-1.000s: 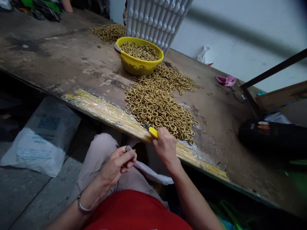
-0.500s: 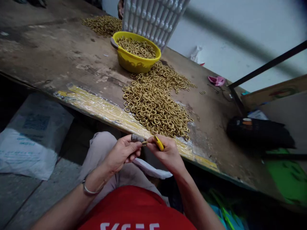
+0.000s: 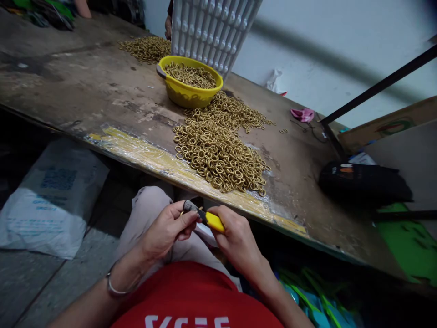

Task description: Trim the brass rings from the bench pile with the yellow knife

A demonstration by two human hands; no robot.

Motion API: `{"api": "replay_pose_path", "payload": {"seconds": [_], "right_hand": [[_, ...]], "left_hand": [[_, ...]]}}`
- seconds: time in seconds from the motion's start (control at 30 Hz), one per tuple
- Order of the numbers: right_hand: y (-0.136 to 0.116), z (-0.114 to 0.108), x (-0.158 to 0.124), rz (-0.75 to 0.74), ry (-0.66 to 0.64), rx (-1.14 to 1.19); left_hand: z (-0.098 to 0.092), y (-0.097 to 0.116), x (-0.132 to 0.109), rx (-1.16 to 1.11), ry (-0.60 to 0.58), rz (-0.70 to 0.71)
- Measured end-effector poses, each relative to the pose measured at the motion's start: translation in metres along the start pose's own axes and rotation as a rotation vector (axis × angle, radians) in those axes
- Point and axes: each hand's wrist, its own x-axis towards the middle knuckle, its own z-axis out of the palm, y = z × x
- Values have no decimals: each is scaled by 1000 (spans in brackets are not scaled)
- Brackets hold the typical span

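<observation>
My left hand is closed in a pinch on a small brass-coloured ring, mostly hidden by thumb and fingers. A dark grey sleeve covers its index fingertip. My right hand grips a yellow-handled knife, whose short dark blade points left and meets the left fingertips. Both hands are over my lap, just below the table edge. Beyond them a heap of brass-coloured rings spreads over the table, reaching back to a yellow basin that holds more rings.
Clear tape over yellow strips covers the front edge of the table. A ribbed translucent panel stands behind the basin, beside another person's hand. A second ring pile lies farther back. Right are a black bag and metal frame.
My right hand has turned and lowered the knife, so its blade now lies against the left fingertips. The ring, visible between both hands before, is now mostly covered. The view has shifted slightly.
</observation>
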Motion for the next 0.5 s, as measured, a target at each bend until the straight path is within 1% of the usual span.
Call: {"api": "replay_pose_path", "payload": {"seconds": [0.1, 0.17, 0.27, 0.33, 0.37, 0.43, 0.47, 0.5], "right_hand": [[7, 3, -8, 51, -36, -124], [10, 5, -10, 74, -49, -185], [16, 7, -6, 104, -99, -295], [24, 8, 0, 186, -145, -419], [29, 8, 4, 243, -163, -482], [37, 8, 12, 325, -162, -557], [40, 8, 16, 326, -150, -555], [41, 8, 20, 296, -132, -533]], "left_hand": [[6, -9, 0, 81, 22, 38], [9, -10, -1, 187, 18, 53], [17, -2, -7, 435, 16, 144], [25, 7, -15, 581, -15, 239], [29, 11, -19, 621, -90, 249], [34, 15, -25, 626, -207, 212], [34, 14, -25, 581, -195, 160], [32, 11, -23, 509, -175, 81]]}}
